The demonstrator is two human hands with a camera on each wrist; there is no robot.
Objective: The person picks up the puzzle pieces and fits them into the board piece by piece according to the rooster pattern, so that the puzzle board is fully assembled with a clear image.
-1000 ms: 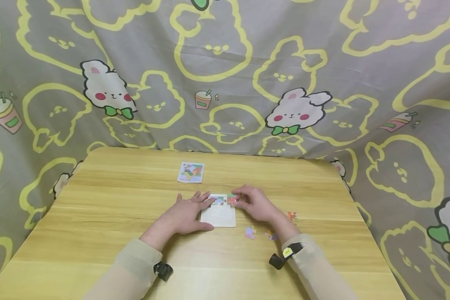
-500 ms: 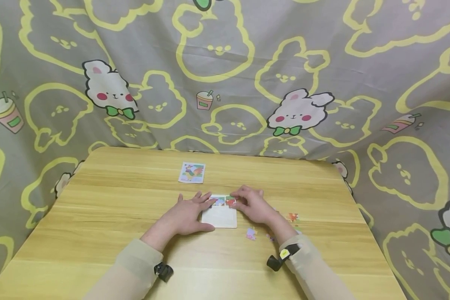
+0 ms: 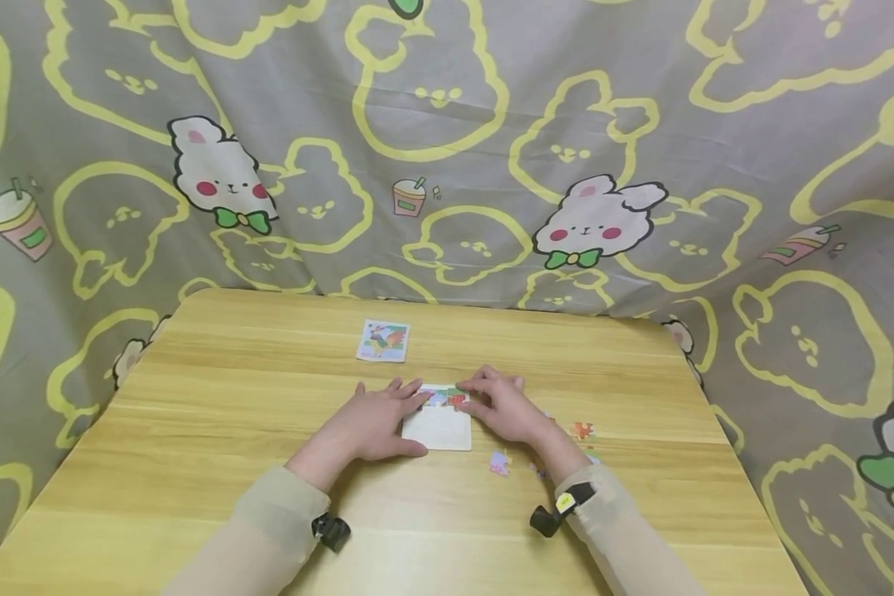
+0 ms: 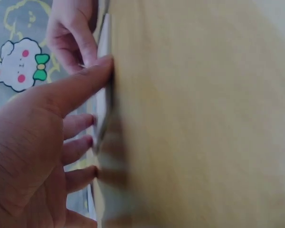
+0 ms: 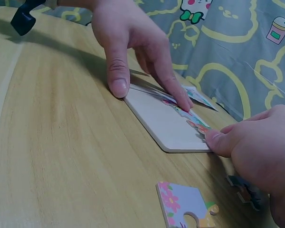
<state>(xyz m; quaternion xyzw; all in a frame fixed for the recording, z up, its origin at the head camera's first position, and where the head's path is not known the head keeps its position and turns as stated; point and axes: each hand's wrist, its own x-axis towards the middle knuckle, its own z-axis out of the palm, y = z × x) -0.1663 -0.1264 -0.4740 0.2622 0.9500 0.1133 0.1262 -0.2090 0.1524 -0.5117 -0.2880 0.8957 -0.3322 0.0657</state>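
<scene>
A white puzzle tray [image 3: 435, 432] lies on the table, with a row of picture pieces [image 3: 436, 399] along its far edge. My left hand [image 3: 372, 422] rests at its left side, fingers spread and mostly straight. In the right wrist view the left index fingertip [image 5: 186, 105] touches the pieces, and the left thumb [image 5: 118, 85] is at the tray's corner. My right hand [image 3: 510, 410] pinches a red and green puzzle piece [image 3: 457, 400] between thumb and fingers at the tray's far right corner. The right thumb [image 5: 216, 140] partly covers that piece.
A loose lavender piece with pink flowers [image 5: 180, 202] lies right of the tray. Further right is an orange-red piece [image 3: 583, 430], with others partly hidden under the right forearm. Behind the tray lies a rooster picture card [image 3: 383, 341]. A patterned curtain [image 3: 462, 124] encloses the wooden table [image 3: 231, 372].
The right hand has brought the red and green piece slightly left, down into the tray's far right corner beside the other pieces. The left hand has stayed in place on the tray.
</scene>
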